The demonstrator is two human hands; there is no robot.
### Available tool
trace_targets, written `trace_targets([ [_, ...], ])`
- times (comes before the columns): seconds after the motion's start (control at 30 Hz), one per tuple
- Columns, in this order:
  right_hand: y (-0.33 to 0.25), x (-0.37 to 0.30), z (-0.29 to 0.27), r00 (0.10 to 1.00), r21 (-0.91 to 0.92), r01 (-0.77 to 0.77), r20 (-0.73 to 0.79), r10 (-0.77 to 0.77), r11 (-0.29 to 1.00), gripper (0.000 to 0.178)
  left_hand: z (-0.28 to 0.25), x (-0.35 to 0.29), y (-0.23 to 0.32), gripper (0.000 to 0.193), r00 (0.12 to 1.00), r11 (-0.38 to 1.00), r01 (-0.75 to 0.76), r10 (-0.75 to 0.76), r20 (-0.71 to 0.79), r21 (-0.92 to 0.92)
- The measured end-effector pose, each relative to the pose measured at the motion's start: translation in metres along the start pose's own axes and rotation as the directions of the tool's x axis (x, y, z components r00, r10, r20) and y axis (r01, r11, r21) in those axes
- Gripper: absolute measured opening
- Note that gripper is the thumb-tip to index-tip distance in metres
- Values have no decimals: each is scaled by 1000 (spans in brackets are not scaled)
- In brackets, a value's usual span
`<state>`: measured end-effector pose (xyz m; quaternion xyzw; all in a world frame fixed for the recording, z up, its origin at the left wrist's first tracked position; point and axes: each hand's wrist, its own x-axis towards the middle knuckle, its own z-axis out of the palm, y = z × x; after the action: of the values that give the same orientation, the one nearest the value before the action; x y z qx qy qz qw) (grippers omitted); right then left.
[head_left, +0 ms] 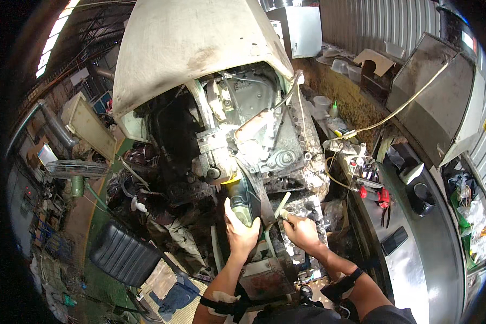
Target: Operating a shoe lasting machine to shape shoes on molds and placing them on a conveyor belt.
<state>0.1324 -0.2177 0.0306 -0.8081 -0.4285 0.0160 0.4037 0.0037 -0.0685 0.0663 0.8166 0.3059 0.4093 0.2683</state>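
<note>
My left hand [242, 232] is wrapped around the body of a dark green power tool [241, 201], which looks like an angle grinder with a yellow part at its front. Its front end points into a greasy metal machine [275, 154] under a raised off-white cover [189, 43]. What the tip touches is hidden. Just to the right, my right hand [303, 233] closes on a pale, stick-like piece [282, 205] slanting up from the fingers; its exact kind cannot be made out. A flat metal bar [262, 200] runs between the two hands.
On the right, a metal bench [410, 259] carries a phone [395, 240], a red power tool [375, 197] and a black cup-like container [420, 198]. A black padded seat [121, 254] stands at left, near a fan [76, 170]. A pale hose [399, 110] crosses the right side.
</note>
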Motion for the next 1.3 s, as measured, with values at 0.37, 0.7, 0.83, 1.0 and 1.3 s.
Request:
trace_targets([
  [0.37, 3, 0, 4, 999, 9, 34, -40, -34, 999, 17, -1, 0, 1, 105, 997, 997, 74, -74, 13, -23],
  [0.7, 6, 2, 4, 992, 42, 59, -112, -54, 997, 13, -32, 36, 30, 71, 983, 940, 146, -172, 60, 308],
  [0.83, 2, 5, 2, 993, 47, 45, -108, -40, 998, 12, -30, 39, 32, 68, 963, 889, 210, -259, 69, 406],
  [1.0, 5, 7, 5, 989, 47, 39, -142, -32, 998, 12, -34, 38, 27, 65, 978, 927, 159, -194, 72, 338],
  [1.3, 8, 6, 6, 990, 34, -16, -139, 20, 999, 18, -30, 40, 12, 66, 994, 960, 34, -62, 91, 277],
])
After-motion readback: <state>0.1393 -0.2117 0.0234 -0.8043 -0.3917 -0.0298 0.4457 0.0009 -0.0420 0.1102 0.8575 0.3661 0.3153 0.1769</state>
